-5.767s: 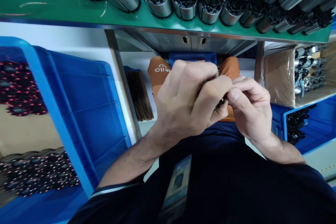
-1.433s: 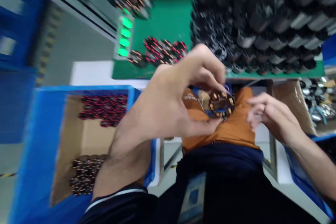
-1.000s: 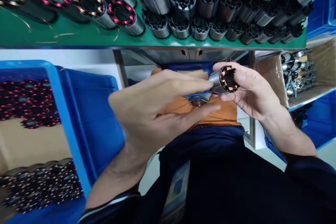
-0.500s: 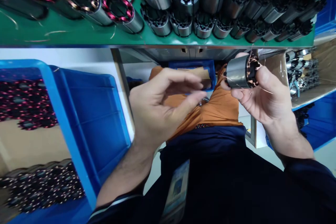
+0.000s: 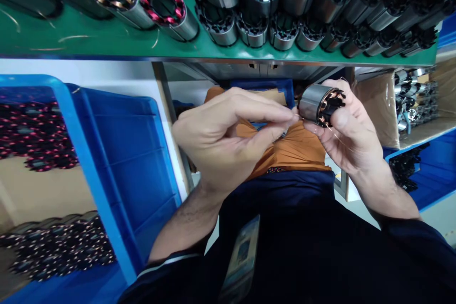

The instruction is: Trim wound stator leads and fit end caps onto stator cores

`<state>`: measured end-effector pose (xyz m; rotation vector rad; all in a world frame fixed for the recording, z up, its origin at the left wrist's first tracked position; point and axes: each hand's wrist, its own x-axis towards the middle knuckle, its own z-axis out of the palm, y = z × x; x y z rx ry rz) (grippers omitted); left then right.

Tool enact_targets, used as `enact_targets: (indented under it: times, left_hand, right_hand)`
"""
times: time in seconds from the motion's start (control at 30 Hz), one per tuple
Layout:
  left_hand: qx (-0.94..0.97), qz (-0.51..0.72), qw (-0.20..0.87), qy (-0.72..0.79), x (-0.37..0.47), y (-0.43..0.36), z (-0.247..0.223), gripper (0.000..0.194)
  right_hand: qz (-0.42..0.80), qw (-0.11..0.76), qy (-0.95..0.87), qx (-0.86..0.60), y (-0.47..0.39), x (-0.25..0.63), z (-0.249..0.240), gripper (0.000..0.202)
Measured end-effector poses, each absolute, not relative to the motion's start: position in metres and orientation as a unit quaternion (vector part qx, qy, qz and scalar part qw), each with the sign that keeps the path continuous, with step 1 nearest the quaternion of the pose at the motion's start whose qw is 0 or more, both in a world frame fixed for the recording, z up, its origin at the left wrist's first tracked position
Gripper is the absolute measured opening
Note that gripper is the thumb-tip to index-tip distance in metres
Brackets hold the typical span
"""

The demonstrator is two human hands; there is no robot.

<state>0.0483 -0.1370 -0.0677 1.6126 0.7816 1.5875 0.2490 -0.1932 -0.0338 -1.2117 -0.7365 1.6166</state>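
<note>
Single head-worn camera looks steeply down, close above the lap

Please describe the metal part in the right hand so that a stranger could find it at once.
Below the green bench, over the orange lap, the right hand holds a small steel stator. Unlike the stators standing on the bench, it lies sideways, showing copper windings.

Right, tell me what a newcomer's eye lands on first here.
At centre, the right hand grips a small steel cylindrical stator with copper windings, and the left hand pinches its fingertips right at the stator's near end. Above, rows of similar steel stators crowd the green workbench mat. At left, a big blue plastic crate holds more wound parts.
</note>
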Motion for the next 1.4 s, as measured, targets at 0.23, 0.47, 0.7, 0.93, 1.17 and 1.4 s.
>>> enact_targets:
  times: [0.23, 0.47, 0.7, 0.93, 1.17, 1.4]
  left_hand:
    - [0.709, 0.460, 0.390, 0.364, 0.009, -0.147, -0.102, 0.020]
    - [0.664, 0.544, 0.407, 0.313, 0.019, -0.144, -0.083, 0.047]
    - [0.601, 0.500, 0.521, 0.343, 0.037, -0.151, -0.066, 0.007]
    - [0.577, 0.503, 0.560, 0.316, 0.031, -0.149, -0.076, 0.009]
    - [0.599, 0.448, 0.592, 0.299, 0.030, -0.148, -0.057, 0.008]
    - [0.565, 0.501, 0.569, 0.324, 0.024, -0.139, -0.105, 0.026]
  right_hand:
    - [0.594, 0.557, -0.304, -0.493, -0.192, 0.254, -0.022, 0.031]
    - [0.583, 0.540, -0.361, -0.488, -0.199, 0.239, -0.020, 0.033]
    - [0.585, 0.527, -0.362, -0.499, -0.203, 0.243, -0.019, 0.035]
    - [0.598, 0.468, -0.387, -0.523, -0.209, 0.248, -0.021, 0.044]
    - [0.591, 0.473, -0.435, -0.487, -0.211, 0.253, -0.023, 0.042]
    - [0.592, 0.494, -0.421, -0.478, -0.214, 0.261, -0.020, 0.040]
